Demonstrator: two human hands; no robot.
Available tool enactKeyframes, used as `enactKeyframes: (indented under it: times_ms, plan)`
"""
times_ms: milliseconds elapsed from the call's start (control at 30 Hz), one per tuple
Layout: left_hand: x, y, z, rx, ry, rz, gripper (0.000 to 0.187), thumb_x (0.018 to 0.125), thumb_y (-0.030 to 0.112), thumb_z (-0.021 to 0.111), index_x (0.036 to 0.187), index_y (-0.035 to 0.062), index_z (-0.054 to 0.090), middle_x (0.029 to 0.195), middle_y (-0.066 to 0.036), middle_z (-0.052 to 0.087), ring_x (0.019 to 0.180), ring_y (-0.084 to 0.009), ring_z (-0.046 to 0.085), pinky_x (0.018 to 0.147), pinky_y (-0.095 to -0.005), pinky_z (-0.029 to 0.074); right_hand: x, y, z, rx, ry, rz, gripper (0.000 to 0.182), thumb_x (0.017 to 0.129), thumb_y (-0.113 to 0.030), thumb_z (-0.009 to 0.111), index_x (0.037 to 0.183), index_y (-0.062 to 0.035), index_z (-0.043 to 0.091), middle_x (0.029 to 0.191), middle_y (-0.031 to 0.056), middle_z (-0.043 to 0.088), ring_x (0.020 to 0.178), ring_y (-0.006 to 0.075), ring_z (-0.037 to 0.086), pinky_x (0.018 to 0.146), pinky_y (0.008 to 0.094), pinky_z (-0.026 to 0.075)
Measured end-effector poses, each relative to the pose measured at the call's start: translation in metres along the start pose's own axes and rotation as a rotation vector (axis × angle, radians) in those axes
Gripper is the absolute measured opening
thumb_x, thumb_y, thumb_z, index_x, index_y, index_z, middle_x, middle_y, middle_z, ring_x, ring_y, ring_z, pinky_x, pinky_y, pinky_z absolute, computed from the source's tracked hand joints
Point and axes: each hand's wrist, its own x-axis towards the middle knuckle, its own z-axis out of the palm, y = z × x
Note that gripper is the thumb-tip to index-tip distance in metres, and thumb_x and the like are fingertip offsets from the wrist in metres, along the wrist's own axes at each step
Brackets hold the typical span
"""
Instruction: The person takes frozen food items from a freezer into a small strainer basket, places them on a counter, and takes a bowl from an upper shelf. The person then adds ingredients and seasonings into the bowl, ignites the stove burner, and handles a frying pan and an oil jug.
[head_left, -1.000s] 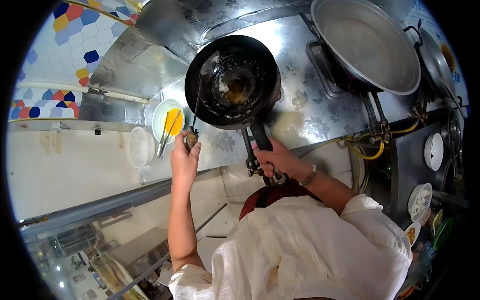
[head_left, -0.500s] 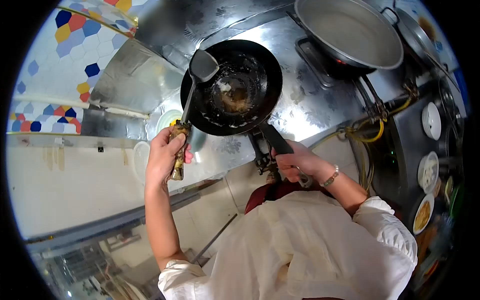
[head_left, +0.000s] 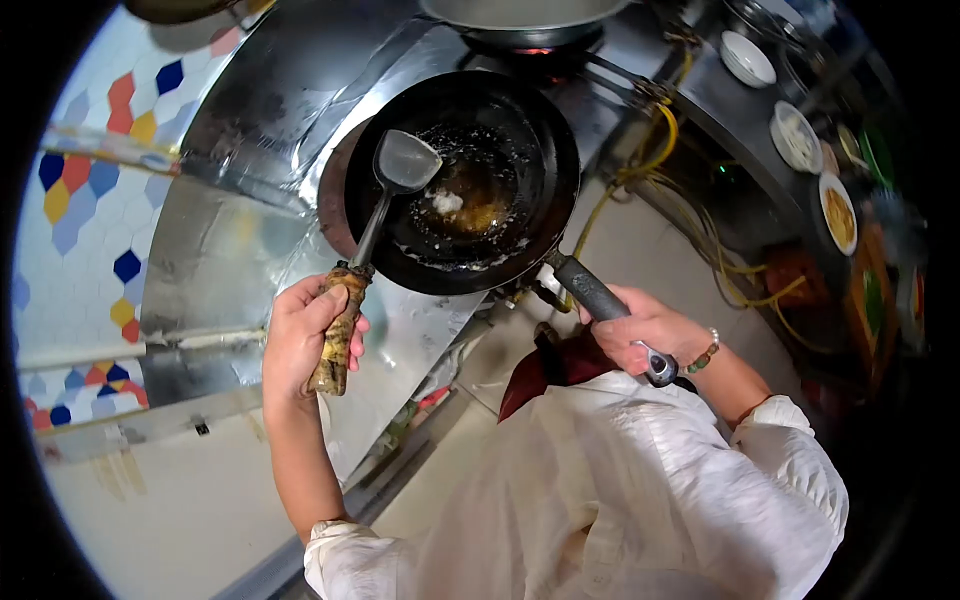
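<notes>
Through the head camera I look down over my white shirt and see my left hand (head_left: 305, 338) wrapped tight around the worn, scorched grip of a metal spatula (head_left: 403, 163), whose blade rests inside the black wok (head_left: 530, 130), near its left wall and just beside the residue at the bottom. My right hand (head_left: 645, 330) is clenched on the wok's long dark handle (head_left: 592, 290), holding the pan out over the foil-lined counter (head_left: 250, 240); I cannot tell whether it sits on a burner or is lifted clear of one. Inside the wok I see only a little pool of brownish oil (head_left: 478, 210) with a pale scrap or two and a ring of bubbly scum around the lower wall, so I judge the main cooking to be done and the pan mostly emptied, with the scraping or clearing out of these leftovers yet to finish. Behind the wok a big steel pot (head_left: 520, 12) sits over a glowing burner, and off to the right several small plates of food (head_left: 838, 212) line a dark shelf, beside loops of yellow gas hose (head_left: 650, 160).
</notes>
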Motion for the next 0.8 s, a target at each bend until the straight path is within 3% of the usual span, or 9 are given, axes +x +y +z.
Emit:
enactKeyframes:
  times_ms: [233, 467, 533, 667, 700, 800]
  plan:
    - [0.015, 0.006, 0.038, -0.032, -0.179, -0.011, 0.024, 0.081, 0.013, 0.046, 0.092, -0.0083, 0.049, 0.062, -0.014, 0.057, 0.039, -0.0145, 0.051, 0.032, -0.0227, 0.042, -0.055, 0.022, -0.002, -0.053, 0.195, -0.04, 0.017, 0.08, -0.006, 0.052, 0.093, -0.0058, 0.04, 0.055, -0.0023, 0.037, 0.04, 0.0048, 0.035, 0.035, 0.0217, 0.033]
    - [0.029, 0.021, 0.111, -0.08, -0.355, -0.039, 0.025, 0.081, 0.015, 0.05, 0.09, -0.0076, 0.048, 0.061, -0.017, 0.057, 0.036, -0.0151, 0.05, 0.029, -0.0218, 0.04, -0.103, 0.036, -0.038, -0.048, 0.219, -0.081, 0.022, 0.078, -0.009, 0.056, 0.092, -0.0056, 0.04, 0.056, -0.0029, 0.036, 0.042, 0.0053, 0.035, 0.036, 0.0227, 0.035]
    - [0.031, 0.029, 0.133, -0.093, -0.492, -0.061, 0.024, 0.083, 0.013, 0.046, 0.091, -0.0091, 0.049, 0.061, -0.015, 0.057, 0.038, -0.0152, 0.051, 0.031, -0.0233, 0.04, -0.119, 0.037, -0.047, -0.02, 0.205, -0.106, 0.023, 0.077, -0.008, 0.056, 0.092, -0.0048, 0.04, 0.057, -0.0026, 0.037, 0.043, 0.0057, 0.037, 0.037, 0.0233, 0.036]
    - [0.015, 0.04, 0.161, 0.0, -0.373, -0.041, 0.023, 0.081, 0.014, 0.05, 0.087, -0.008, 0.05, 0.058, -0.018, 0.057, 0.033, -0.0157, 0.049, 0.026, -0.0219, 0.038, -0.143, 0.043, -0.072, -0.077, 0.209, -0.163, 0.02, 0.078, -0.004, 0.052, 0.093, -0.0042, 0.039, 0.052, -0.0013, 0.038, 0.039, 0.0071, 0.036, 0.035, 0.023, 0.031]
    - [0.014, 0.041, 0.161, 0.007, -0.373, -0.039, 0.023, 0.081, 0.014, 0.05, 0.088, -0.0078, 0.05, 0.058, -0.017, 0.057, 0.033, -0.0154, 0.048, 0.026, -0.0219, 0.038, -0.152, 0.04, -0.076, -0.099, 0.189, -0.162, 0.018, 0.081, -0.006, 0.051, 0.093, -0.0036, 0.039, 0.056, -0.0023, 0.038, 0.042, 0.006, 0.037, 0.038, 0.0234, 0.036]
    - [0.017, 0.043, 0.168, 0.051, -0.389, -0.068, 0.023, 0.08, 0.014, 0.05, 0.087, -0.0075, 0.051, 0.059, -0.015, 0.057, 0.034, -0.0147, 0.048, 0.028, -0.0228, 0.039, -0.168, 0.042, -0.094, -0.061, 0.148, -0.173, 0.018, 0.081, -0.007, 0.05, 0.093, -0.003, 0.038, 0.054, -0.002, 0.038, 0.041, 0.0063, 0.037, 0.038, 0.0234, 0.036]
